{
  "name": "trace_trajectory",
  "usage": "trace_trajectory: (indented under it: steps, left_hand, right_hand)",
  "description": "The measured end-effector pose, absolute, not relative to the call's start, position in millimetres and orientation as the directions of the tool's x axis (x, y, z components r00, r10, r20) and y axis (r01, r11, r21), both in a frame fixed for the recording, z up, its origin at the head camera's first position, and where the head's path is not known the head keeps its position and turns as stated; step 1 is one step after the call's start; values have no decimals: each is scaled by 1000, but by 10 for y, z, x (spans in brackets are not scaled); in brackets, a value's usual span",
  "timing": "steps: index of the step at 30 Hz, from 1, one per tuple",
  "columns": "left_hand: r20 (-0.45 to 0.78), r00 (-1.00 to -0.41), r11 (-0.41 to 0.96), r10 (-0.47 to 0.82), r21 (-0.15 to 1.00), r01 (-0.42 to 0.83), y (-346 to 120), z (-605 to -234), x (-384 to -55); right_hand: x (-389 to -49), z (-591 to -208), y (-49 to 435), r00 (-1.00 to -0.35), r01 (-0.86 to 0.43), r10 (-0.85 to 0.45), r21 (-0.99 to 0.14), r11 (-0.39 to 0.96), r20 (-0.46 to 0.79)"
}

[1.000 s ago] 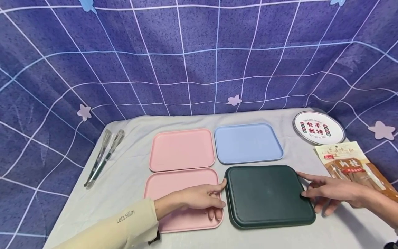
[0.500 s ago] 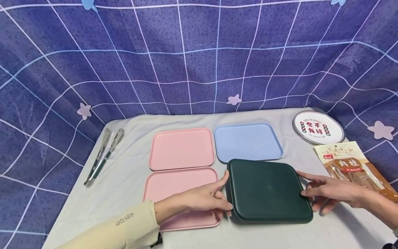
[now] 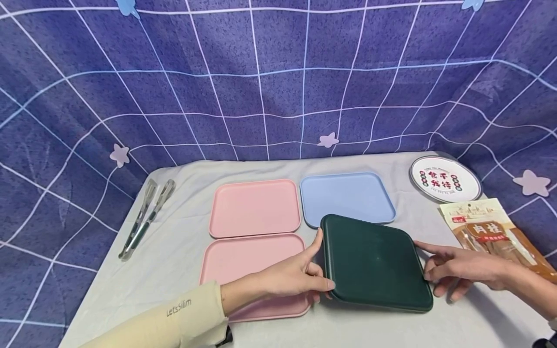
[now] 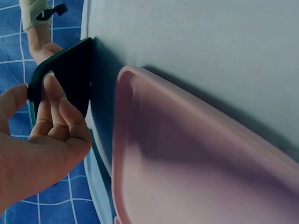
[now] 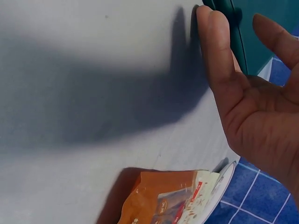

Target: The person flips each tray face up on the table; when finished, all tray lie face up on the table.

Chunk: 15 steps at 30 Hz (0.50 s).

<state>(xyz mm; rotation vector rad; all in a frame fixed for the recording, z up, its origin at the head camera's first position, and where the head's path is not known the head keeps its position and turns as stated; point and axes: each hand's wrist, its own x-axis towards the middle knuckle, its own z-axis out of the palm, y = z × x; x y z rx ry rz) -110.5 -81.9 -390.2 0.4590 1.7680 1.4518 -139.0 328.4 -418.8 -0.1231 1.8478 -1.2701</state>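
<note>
A dark green rectangular tray (image 3: 370,266) is tilted between my hands, its left side raised above the white cloth and its right side lower. Its smooth face, with a tiny dot at the middle, is turned up. My left hand (image 3: 296,275) grips the left edge, thumb and index finger spread along it; in the left wrist view, the other fingers (image 4: 56,112) reach under the tray. My right hand (image 3: 470,266) holds the right edge, index finger at the far corner. In the right wrist view its thumb (image 5: 275,35) is over the tray, and fingers (image 5: 217,46) lie along the rim.
Two pink trays (image 3: 254,208) lie at the left, the nearer one partly under my left arm. Behind the green tray is a blue tray (image 3: 348,198). Metal tongs (image 3: 145,222) lie far left. At right are a white oval plate (image 3: 444,186) and a food packet (image 3: 491,237).
The green tray's left side has risen from the table with my left hand, which moved slightly right. The tray now tilts down to the right. My right hand stays nearly in place.
</note>
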Motion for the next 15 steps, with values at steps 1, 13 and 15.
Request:
trace_trajectory:
  steps: [1,13,15]
  left_hand:
    - [-337,-633,284,697,940,-188,-817,-3889,-1104]
    - [-320,-699,293,639,942,-164,-777,-3672,-1102]
    - [-321,-710,302,627,940,-159,-765,-3617,-1115]
  right_hand:
    - [-1389,-4186,3281,-619,366,-521,-803,471,-588]
    - [-1386,-4167,3201,-600,376,-551,-812,446,-580]
    - [-1393,-4169,3180,-597,381,-553,-812,442,-581]
